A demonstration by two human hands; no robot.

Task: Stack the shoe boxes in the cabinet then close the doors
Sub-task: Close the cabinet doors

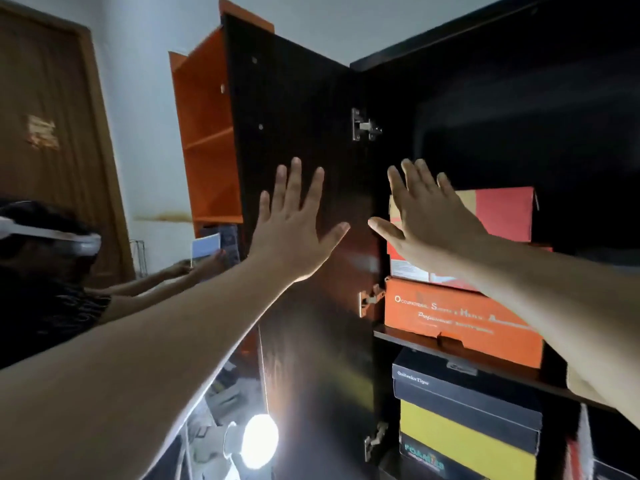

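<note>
Shoe boxes (460,313) are seen stacked on the cabinet shelf (408,337) at its left edge; left hand (294,223) and right hand (426,220) are spread wide, empty, by the open door (304,116), seemingly for closing

A dark cabinet (502,109) is seen with its left door (294,109) swung open on metal hinges. On its upper shelf (433,344) an orange shoe box (460,323) is laid flat, and a red-and-tan box (498,216) is stacked on it. Below the shelf, a black box (464,393) is stacked on a yellow-and-black box (464,441).
</note>
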